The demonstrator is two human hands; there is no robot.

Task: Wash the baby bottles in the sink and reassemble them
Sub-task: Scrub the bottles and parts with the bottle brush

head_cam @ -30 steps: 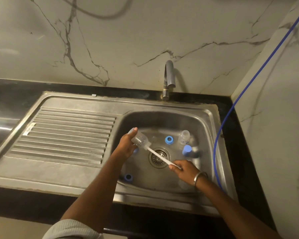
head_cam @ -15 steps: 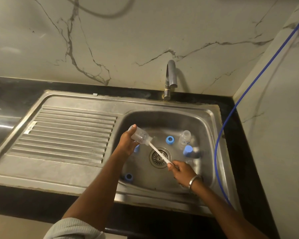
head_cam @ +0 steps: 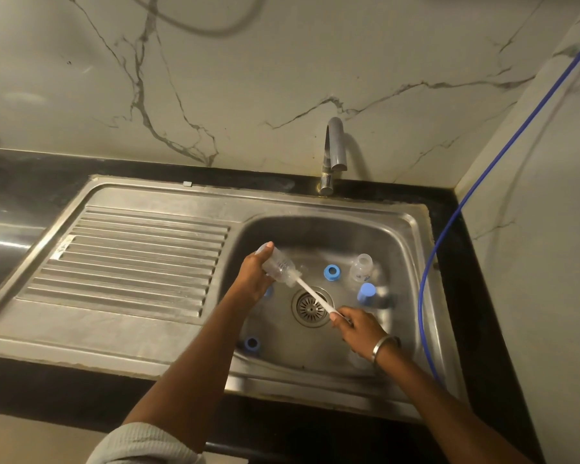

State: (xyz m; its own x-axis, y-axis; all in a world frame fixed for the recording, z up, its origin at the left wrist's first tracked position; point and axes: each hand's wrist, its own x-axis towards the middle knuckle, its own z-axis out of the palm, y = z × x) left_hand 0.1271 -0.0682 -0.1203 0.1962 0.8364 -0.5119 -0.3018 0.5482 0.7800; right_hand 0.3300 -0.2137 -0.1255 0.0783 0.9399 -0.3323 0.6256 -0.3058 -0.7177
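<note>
Reaching over the near edge of the dark desk [head_cam: 47,380], both arms, the left in a pale ribbed sleeve [head_cam: 141,443], the right with a metal bangle [head_cam: 384,346] at the wrist. Curled round the end of a white brush handle [head_cam: 315,298], right hand [head_cam: 359,329], low over the near right part of the steel sink [head_cam: 412,296]. Slanting up and to the left across the round drain [head_cam: 310,308], that handle, its far end inside the mouth of a clear bottle [head_cam: 278,264]. Wrapped round the bottle from below, left hand [head_cam: 255,276], thumb at the base, bottle tilted with its mouth down toward the drain, held above the left side of the basin. Lying on the basin floor near the front left corner, one blue ring [head_cam: 252,343]; partly hidden behind the left hand, another blue piece [head_cam: 268,291]. Further back, beyond the drain, a second blue ring [head_cam: 332,272]; to its right a small clear bottle [head_cam: 362,262] standing upright, and just in front of that a blue cap [head_cam: 366,293]. Left of the basin, ribbed draining board [head_cam: 131,259]. Behind the sink, chrome tap [head_cam: 334,152] against a veined marble wall [head_cam: 282,78]; on the right, blue hose [head_cam: 449,222] running down past the rim.
</note>
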